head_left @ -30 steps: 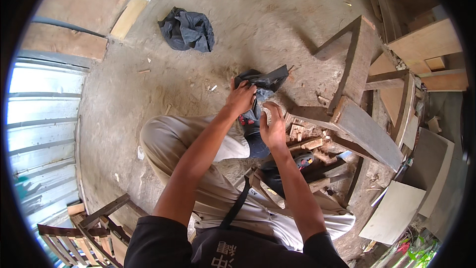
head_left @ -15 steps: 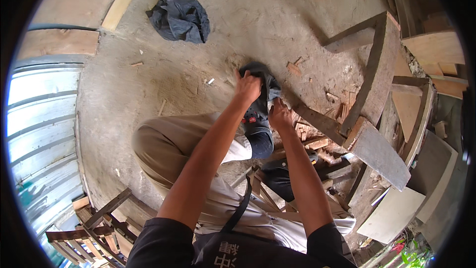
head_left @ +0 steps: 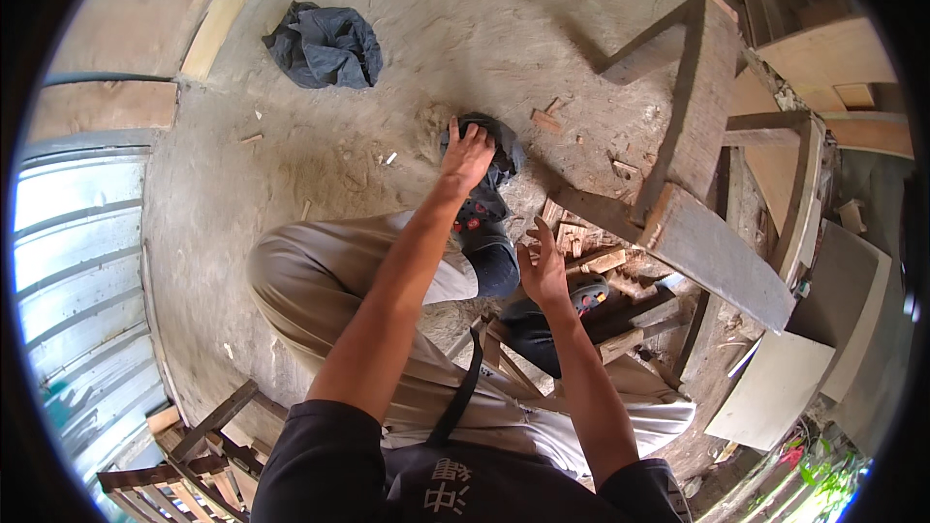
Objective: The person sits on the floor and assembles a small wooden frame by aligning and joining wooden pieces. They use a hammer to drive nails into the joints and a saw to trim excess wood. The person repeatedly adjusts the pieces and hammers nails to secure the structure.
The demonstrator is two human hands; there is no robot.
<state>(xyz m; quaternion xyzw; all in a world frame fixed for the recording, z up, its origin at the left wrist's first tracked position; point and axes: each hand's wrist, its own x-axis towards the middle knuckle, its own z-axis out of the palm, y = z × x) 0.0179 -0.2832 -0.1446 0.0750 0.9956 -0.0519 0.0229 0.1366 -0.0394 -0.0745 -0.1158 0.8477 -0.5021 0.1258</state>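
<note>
My left hand [head_left: 468, 157] is closed over a crumpled black plastic bag [head_left: 504, 157] at the front of my dark clog [head_left: 473, 216]. Its fingers curl onto the bag, and the palm hides part of it. My right hand [head_left: 544, 266] is apart from the bag, beside the shin of the same leg, with its fingers spread and nothing in them. My other clog [head_left: 587, 292] shows to the right, beyond that wrist.
Another crumpled black plastic bag [head_left: 325, 46] lies on the dirt floor at the far left. To the right stands a rough wooden frame [head_left: 693, 97], with wood scraps [head_left: 572, 237] under it. Boards [head_left: 772, 389] lean at the right; a slatted wooden piece [head_left: 170, 494] is at the lower left.
My right hand has let go of the black bag and drawn back toward me, its fingers opening. My left hand stays on the bag. The whole view has shifted slightly.
</note>
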